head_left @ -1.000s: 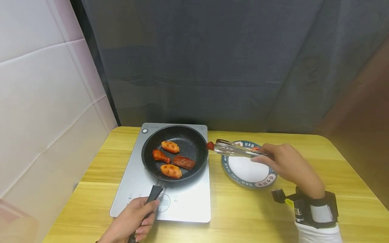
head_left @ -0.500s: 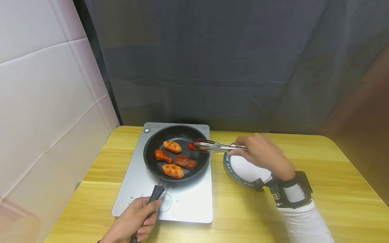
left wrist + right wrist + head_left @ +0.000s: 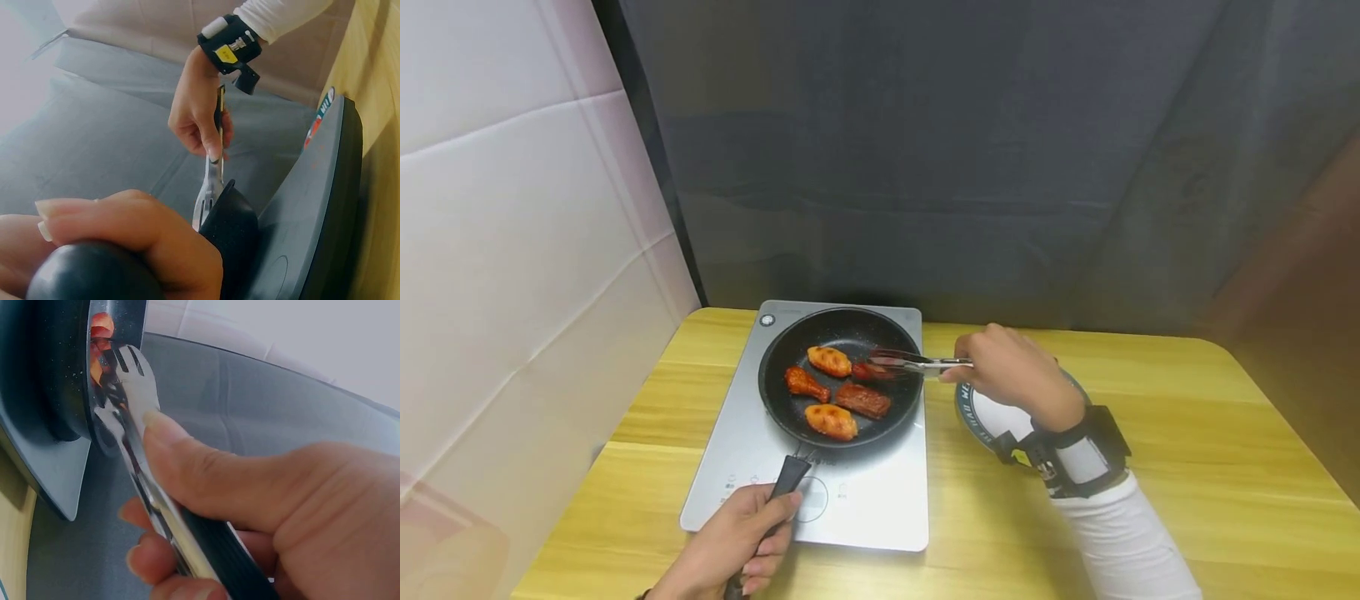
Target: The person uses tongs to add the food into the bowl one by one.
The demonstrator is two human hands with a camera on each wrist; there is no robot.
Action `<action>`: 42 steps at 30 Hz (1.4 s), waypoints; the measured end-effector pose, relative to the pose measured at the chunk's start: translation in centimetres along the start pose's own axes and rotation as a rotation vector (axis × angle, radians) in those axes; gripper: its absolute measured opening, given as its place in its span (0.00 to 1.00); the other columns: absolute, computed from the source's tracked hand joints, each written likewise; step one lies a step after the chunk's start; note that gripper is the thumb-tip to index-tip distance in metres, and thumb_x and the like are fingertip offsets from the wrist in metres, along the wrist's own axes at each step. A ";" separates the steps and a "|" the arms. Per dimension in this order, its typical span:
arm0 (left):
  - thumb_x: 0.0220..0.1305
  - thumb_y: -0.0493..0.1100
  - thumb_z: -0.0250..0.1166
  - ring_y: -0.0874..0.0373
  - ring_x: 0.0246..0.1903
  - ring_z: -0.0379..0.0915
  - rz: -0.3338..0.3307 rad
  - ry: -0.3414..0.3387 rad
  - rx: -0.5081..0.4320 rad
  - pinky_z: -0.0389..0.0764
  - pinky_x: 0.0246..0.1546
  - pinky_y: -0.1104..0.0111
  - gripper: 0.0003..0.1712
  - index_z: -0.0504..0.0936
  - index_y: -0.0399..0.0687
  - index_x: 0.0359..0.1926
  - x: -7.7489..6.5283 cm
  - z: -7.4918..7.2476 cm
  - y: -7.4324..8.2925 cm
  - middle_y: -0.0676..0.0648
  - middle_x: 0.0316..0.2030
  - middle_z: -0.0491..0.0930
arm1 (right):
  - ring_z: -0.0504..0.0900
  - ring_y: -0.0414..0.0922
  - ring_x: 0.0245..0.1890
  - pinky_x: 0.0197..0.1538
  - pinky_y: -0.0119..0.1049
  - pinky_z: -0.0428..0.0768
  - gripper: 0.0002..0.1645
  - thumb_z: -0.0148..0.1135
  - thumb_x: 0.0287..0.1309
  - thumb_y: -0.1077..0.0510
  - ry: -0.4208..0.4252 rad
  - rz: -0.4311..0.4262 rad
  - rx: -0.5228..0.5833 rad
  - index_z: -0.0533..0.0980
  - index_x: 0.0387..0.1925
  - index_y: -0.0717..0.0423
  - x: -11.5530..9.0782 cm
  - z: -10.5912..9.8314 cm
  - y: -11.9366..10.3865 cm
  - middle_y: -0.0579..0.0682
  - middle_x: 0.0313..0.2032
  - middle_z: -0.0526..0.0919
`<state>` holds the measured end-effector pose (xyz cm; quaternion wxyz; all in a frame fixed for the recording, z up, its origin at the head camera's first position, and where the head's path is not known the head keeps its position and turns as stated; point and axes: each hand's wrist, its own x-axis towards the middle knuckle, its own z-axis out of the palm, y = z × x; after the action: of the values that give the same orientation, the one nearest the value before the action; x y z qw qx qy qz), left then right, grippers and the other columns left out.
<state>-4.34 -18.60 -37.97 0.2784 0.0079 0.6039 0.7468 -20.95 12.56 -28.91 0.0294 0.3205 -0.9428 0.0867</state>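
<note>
My left hand (image 3: 741, 533) grips the black handle (image 3: 792, 473) of a frying pan (image 3: 782, 408). In the pan lie two orange-brown chicken wings (image 3: 830, 361) (image 3: 831, 422), a drumstick (image 3: 807, 383) and a dark brown slab of meat (image 3: 863, 400). My right hand (image 3: 1011, 375) holds metal tongs (image 3: 925, 364), thumb on one arm and fingers on the other, as the right wrist view shows. Their tips are inside the pan's right side, at a blurred red food piece (image 3: 868, 372) beside the upper wing. Whether the tips still pinch it, I cannot tell.
The pan stands on a silver induction cooker (image 3: 880, 517) on a yellow wooden table (image 3: 1000, 533). A white plate with a patterned dark rim (image 3: 966, 417) lies to the right, partly hidden by my right arm. A dark curtain (image 3: 925, 167) hangs behind.
My right hand has moved left with the tongs, bringing the red piece from outside the pan's right rim into the pan near the upper wing. My left hand keeps its grip on the handle.
</note>
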 end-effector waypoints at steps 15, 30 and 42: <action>0.74 0.46 0.51 0.67 0.09 0.53 -0.009 0.007 -0.008 0.60 0.06 0.75 0.16 0.62 0.40 0.30 0.1 0.2 0.0 0.55 0.15 0.59 | 0.64 0.40 0.15 0.15 0.32 0.61 0.16 0.71 0.52 0.46 -0.054 0.069 -0.027 0.76 0.21 0.50 0.2 -1.0 -1.3 0.42 0.15 0.66; 0.72 0.49 0.54 0.65 0.09 0.54 -0.032 0.013 0.016 0.61 0.08 0.75 0.19 0.64 0.42 0.28 0.0 0.0 0.0 0.54 0.15 0.59 | 0.75 0.47 0.25 0.26 0.44 0.74 0.28 0.65 0.56 0.38 0.162 0.217 0.050 0.79 0.46 0.56 -5.0 -1.5 2.0 0.47 0.27 0.79; 0.72 0.49 0.53 0.65 0.09 0.54 -0.021 0.014 0.042 0.61 0.08 0.74 0.20 0.63 0.42 0.26 -0.1 -0.1 0.0 0.55 0.15 0.59 | 0.80 0.57 0.33 0.33 0.53 0.76 0.35 0.64 0.55 0.37 0.189 0.357 0.069 0.77 0.49 0.64 -9.2 -0.8 5.7 0.60 0.34 0.83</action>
<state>-4.27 -18.73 -37.96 0.2817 0.0024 0.6212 0.7312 -17.08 22.64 -30.00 0.0910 0.1395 -0.9742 0.1524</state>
